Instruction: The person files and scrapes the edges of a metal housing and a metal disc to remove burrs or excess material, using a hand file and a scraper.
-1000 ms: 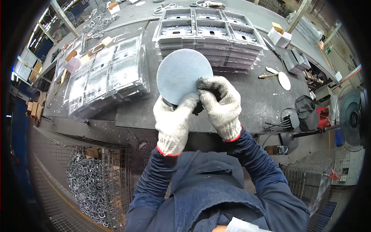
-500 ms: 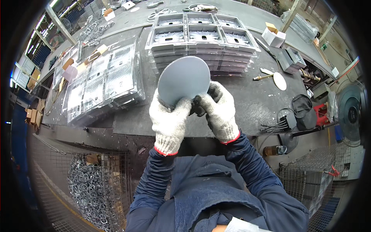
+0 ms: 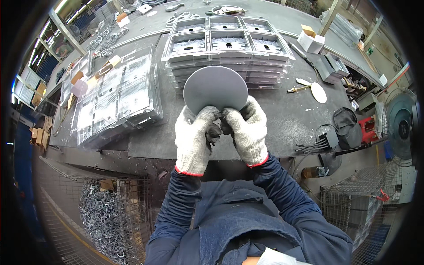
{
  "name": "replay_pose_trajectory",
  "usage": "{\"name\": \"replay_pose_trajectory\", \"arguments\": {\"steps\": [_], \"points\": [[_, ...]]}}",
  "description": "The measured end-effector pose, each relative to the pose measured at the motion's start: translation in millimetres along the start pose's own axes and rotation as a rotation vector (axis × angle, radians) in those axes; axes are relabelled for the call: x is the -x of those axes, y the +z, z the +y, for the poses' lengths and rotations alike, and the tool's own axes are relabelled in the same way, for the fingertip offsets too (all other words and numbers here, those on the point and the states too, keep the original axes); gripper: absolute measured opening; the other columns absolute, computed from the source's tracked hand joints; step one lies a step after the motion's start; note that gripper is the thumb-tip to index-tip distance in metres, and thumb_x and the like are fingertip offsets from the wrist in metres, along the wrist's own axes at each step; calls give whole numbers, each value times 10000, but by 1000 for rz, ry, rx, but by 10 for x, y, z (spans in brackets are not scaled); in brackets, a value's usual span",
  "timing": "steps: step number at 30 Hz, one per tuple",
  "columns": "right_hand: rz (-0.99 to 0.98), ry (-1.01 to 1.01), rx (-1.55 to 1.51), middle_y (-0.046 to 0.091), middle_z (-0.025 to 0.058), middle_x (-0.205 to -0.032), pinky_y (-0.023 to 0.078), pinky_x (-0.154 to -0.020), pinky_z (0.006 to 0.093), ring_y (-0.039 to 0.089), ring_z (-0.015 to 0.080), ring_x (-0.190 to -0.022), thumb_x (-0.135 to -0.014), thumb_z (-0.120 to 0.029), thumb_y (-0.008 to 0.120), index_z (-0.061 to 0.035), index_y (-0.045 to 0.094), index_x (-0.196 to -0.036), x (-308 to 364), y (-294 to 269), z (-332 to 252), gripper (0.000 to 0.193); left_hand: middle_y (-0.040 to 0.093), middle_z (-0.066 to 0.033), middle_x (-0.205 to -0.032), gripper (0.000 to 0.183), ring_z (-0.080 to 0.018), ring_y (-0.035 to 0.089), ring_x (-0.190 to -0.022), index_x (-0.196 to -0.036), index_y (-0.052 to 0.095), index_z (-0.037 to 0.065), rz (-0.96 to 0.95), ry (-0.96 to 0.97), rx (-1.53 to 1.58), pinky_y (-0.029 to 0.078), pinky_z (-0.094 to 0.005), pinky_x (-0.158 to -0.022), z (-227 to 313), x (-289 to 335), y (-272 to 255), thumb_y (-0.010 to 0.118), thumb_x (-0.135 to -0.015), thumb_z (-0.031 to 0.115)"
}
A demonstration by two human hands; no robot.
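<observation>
While holding the grey disc (image 3: 215,88) above the tabletop (image 3: 282,132) near the stacked trays (image 3: 227,57), has left hand (image 3: 193,140) and right hand (image 3: 251,132) with fingers clamped on its near edge: already picked up, not yet released; impossible to judge further progress.

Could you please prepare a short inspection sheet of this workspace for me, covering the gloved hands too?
Surface: dark tabletop, with scattered pale specks.
Job's things: round grey disc, whole face visible above the thumbs, in front of a stack of six-compartment trays.
Clutter: white disc and brass-coloured fitting on the right; open white carton farther back.
Hands: gloved left hand and gloved right hand both pinch the grey disc's near edge; the gloves' fingertips look blackened.
Cables: black box with cables near the tabletop's right edge.
Surroundings: metal rings in a wire basket at lower left; fan at right.
</observation>
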State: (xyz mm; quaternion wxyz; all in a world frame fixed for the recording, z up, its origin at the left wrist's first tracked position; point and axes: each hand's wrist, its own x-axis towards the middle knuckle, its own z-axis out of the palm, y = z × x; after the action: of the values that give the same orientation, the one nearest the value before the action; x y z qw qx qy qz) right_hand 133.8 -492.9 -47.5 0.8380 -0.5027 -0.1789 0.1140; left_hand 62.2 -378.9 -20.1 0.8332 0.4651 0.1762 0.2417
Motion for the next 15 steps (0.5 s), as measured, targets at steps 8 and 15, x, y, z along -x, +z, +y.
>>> {"name": "replay_pose_trajectory", "arguments": {"steps": [8, 15], "points": [[-15, -93, 77, 748, 145, -1178, 617, -796, 285, 730, 133, -920, -1036, -34, 720, 52, 505, -1557, 2, -22, 23, 570, 752, -72, -820, 193, -99, 641, -596, -1109, 737, -32, 125, 78, -284, 513, -264, -538, 39, 4, -2, 775, -984, 110], [-246, -534, 755, 763, 172, -1249, 638, -929, 360, 774, 246, -1110, -876, 96, 854, -30, 799, -1210, -85, -230, -58, 361, 730, -59, -827, 223, -87, 608, -582, -1140, 725, -25, 109, 15, -252, 486, -255, -523, 55, 21, -27, 785, -971, 107]]}}
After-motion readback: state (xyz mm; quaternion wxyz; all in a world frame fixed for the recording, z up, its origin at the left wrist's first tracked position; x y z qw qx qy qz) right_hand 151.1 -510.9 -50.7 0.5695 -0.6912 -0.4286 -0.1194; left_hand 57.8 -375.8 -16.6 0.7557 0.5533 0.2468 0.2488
